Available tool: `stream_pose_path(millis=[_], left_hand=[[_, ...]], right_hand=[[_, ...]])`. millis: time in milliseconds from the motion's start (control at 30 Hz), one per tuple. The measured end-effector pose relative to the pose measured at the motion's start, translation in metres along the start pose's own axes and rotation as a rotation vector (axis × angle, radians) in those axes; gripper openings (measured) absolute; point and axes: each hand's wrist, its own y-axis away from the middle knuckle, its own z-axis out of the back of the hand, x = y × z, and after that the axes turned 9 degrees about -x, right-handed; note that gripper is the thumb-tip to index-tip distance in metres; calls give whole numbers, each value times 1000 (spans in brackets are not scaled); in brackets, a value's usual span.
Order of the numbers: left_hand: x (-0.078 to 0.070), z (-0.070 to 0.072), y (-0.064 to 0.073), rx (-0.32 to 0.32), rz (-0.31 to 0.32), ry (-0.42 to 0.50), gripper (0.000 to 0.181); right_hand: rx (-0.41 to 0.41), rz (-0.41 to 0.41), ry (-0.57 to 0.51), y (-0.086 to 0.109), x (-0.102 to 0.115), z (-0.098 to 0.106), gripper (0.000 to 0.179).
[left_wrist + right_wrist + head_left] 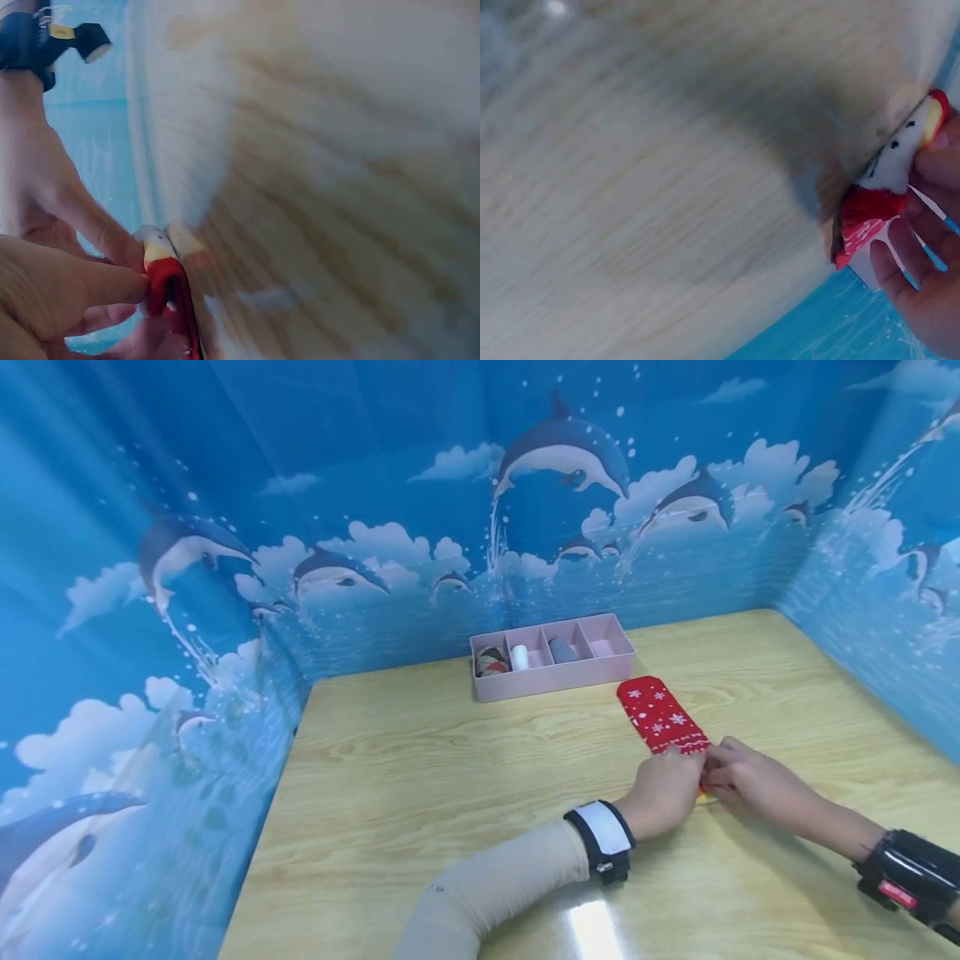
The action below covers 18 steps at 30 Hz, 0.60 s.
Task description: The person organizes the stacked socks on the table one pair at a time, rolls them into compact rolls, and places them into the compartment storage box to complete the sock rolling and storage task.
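A red sock (pixel 658 714) with white snowflakes lies flat on the table at right, its rounded end pointing away toward the box. At its near end my left hand (pixel 666 789) pinches the red fabric. Right beside it, my right hand (pixel 757 783) grips the same end, knuckles close to the left hand. In the left wrist view the sock (pixel 166 289) shows a folded red edge with yellow and white above it. A white section with dark dots is visible on the sock (pixel 894 161) in the right wrist view. Fingers hide part of the held end.
A pink divided box (pixel 555 677) stands at the back of the table (pixel 420 777). Its compartments hold a patterned roll (pixel 491 662), a white roll (pixel 520 657) and a grey roll (pixel 562 650). A blue dolphin curtain (pixel 390 527) hangs behind and along the sides.
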Motion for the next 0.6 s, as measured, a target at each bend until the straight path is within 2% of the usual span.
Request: stream_pose_path(millis=[100, 200, 333, 433, 500, 600], left_hand=[[-1, 0, 1, -15, -71, -72, 13], [-1, 1, 0, 7, -113, -94, 11], [2, 5, -6, 78, -111, -51, 8], [6, 8, -10, 119, -106, -10, 15], [9, 9, -14, 136, -100, 26, 18], [14, 12, -20, 157, -97, 75, 20]], right_hand=[[39, 2, 33, 1, 3, 1, 23], [84, -5, 42, 3, 5, 2, 23], [78, 30, 15, 3, 5, 1, 29], [72, 42, 3, 0, 3, 0, 29], [102, 9, -18, -4, 0, 2, 28], [192, -124, -83, -11, -5, 7, 26]])
